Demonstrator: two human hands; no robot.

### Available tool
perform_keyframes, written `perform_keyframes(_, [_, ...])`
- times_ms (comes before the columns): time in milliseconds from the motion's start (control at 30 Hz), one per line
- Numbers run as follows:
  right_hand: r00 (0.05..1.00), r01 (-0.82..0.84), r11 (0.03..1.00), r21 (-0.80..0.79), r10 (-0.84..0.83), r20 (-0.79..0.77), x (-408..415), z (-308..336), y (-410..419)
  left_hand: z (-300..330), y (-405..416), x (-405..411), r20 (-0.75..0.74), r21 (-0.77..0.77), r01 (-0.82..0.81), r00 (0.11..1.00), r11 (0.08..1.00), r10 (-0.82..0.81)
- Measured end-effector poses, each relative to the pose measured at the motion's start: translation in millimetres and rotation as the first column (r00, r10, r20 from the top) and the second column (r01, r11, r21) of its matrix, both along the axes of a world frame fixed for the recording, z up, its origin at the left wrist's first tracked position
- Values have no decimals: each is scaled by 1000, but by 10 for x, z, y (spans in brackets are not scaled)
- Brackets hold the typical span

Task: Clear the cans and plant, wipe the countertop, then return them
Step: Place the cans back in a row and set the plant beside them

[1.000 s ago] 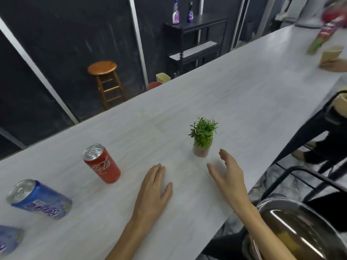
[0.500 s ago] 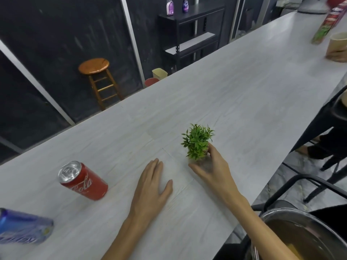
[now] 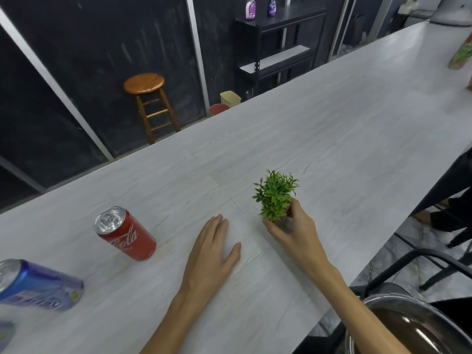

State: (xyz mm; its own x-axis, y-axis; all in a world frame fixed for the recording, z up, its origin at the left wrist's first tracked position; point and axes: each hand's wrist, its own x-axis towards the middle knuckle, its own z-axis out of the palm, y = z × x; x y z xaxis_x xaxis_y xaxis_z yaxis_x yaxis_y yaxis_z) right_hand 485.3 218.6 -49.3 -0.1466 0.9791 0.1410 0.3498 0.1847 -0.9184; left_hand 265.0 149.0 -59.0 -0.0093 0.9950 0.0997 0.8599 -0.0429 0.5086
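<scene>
The right hand [image 3: 296, 232] curls thumb and fingers round the small pot of the plant [image 3: 275, 194]; the pot itself is mostly hidden, so whether it is lifted I cannot tell. The left hand [image 3: 212, 256] lies flat on the countertop [image 3: 332, 129], fingers together, at the plant's eight o'clock. A red can [image 3: 126, 233] stands at nine o'clock from that hand, a blue can [image 3: 38, 286] beyond it at eight o'clock.

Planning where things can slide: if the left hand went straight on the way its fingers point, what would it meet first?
Likely nothing: the left hand lies flat, and only bare countertop shows ahead to the far edge. The plant is off to its right.
</scene>
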Motion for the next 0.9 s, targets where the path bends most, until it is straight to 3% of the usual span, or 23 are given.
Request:
perform_keyframes(467, [985, -170, 982, 81, 167, 45, -747, 63, -495, 45, -953, -564, -7, 18, -136, 991, 991, 136])
perform_keyframes(900, [944, -331, 941, 67, 329, 39, -1742, 51, -1701, 4, -2459, -1380, -20, 15, -308, 951, 951, 308])
